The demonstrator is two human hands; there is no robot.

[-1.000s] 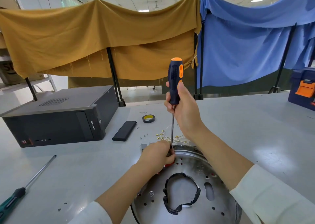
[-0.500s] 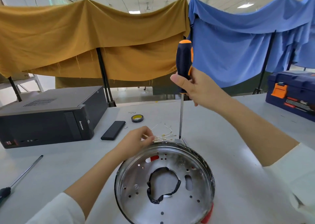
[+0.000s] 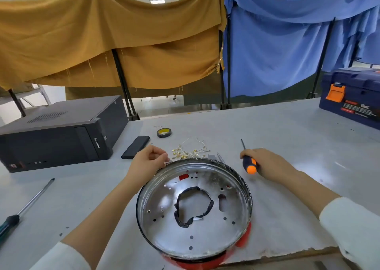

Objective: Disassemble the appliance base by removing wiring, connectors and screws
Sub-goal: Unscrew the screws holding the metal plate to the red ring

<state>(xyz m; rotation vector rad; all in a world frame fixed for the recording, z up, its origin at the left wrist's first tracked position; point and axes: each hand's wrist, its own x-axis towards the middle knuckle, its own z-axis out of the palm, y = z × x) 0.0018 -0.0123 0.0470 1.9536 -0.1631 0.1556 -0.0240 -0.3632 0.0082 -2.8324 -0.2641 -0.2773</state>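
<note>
The round shiny metal appliance base (image 3: 232, 224) with a red lower shell lies on the table in front of me; black tape rings its centre hole. A heap of pale wires with gold connectors (image 3: 189, 151) lies just behind its far rim. My left hand (image 3: 149, 161) hovers at the far-left rim with fingertips pinched together on something small that I cannot make out. My right hand (image 3: 267, 163) grips the blue-and-orange screwdriver (image 3: 247, 161), which lies low on the table to the right of the base, tip pointing away.
A black computer case (image 3: 59, 130) stands at the left. A black slab (image 3: 135, 147) and a tape roll (image 3: 163, 132) lie behind the base. A second long screwdriver (image 3: 24, 208) lies at the near left. A blue toolbox (image 3: 351, 97) sits at the far right.
My right hand lowered the screwdriver from upright over the base down onto the table at the right. My left hand lifted off the base floor to its far-left rim.
</note>
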